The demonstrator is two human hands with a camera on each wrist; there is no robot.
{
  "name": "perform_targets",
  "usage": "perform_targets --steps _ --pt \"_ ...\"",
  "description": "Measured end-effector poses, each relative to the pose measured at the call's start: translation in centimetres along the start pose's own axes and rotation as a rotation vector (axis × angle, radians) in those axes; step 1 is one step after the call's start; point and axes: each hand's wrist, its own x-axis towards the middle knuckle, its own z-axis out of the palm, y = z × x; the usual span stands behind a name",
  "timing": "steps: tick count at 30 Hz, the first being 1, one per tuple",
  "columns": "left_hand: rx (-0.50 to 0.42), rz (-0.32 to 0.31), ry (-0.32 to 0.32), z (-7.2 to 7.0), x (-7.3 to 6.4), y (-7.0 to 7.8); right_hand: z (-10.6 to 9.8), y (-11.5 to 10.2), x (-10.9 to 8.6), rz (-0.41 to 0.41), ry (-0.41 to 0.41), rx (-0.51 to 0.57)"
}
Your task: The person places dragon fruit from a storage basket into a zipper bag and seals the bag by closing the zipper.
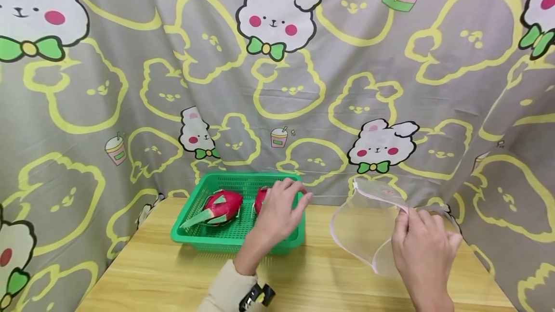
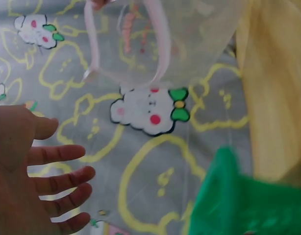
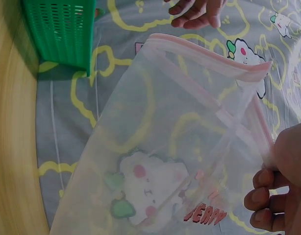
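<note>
A translucent zip bag (image 1: 362, 227) with pink edging hangs with its mouth spread. My right hand (image 1: 425, 249) grips the bag by its rim, fingers curled over the edge; red lettering shows on the bag (image 3: 140, 127) in the right wrist view. Over the right end of a green plastic basket (image 1: 179, 236) hovers my left hand (image 1: 277, 213), its fingers relaxed and holding nothing. In the left wrist view the left hand (image 2: 18, 171) has its fingers apart. One dragon fruit (image 1: 225, 205) lies in the basket's left half. A second dragon fruit (image 1: 260, 200) is partly hidden behind the left hand.
Both the basket and the hands are over a light wood table (image 1: 143, 273). Behind the table hangs a grey curtain (image 1: 303, 110) with cartoon rabbits, close to the basket's far side. A dark strapped device (image 1: 257, 297) sits on the left sleeve.
</note>
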Motion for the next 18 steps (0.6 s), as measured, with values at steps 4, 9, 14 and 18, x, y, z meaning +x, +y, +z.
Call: perform_targets --steps 4,9,14,18 --pt "0.039 -0.003 -0.064 -2.0 1.5 -0.7 0.0 0.1 0.1 0.014 -0.011 0.004" --pt "0.054 -0.022 -0.134 -4.0 3.2 -1.6 0.0 0.1 0.1 0.020 -0.021 0.010" --pt "0.065 -0.061 -0.172 -5.8 5.0 -3.2 -0.1 0.1 0.1 0.020 -0.013 0.014" --pt "0.103 -0.111 -0.211 -7.1 5.7 -5.5 -0.1 0.0 0.1 0.027 -0.022 0.017"
